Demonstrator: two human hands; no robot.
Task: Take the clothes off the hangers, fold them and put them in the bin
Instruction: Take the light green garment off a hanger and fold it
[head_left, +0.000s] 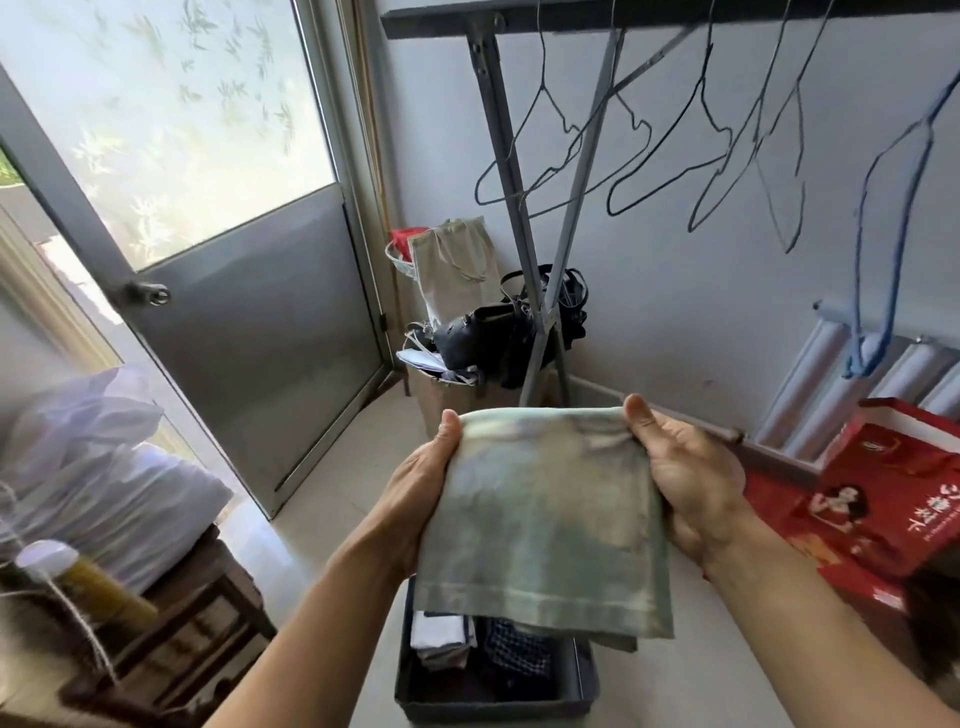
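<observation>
A pale green folded cloth (545, 519) hangs between both hands, directly over the dark bin (584, 680) on the floor. My left hand (423, 478) grips its upper left corner and my right hand (685, 478) grips its upper right corner. Inside the bin lie a folded white garment (439, 634) and a dark checked garment (517, 654). Several bare wire hangers (628, 156) hang from the rack bar (623, 15) above, and a blue hanger (883, 234) hangs at the right.
A metal door (249, 312) stands at the left. Bags and a black handbag (493, 332) pile up by the rack legs. Red boxes (872, 499) sit at the right. A wooden stand (197, 613) with a bottle and white bags is at the left.
</observation>
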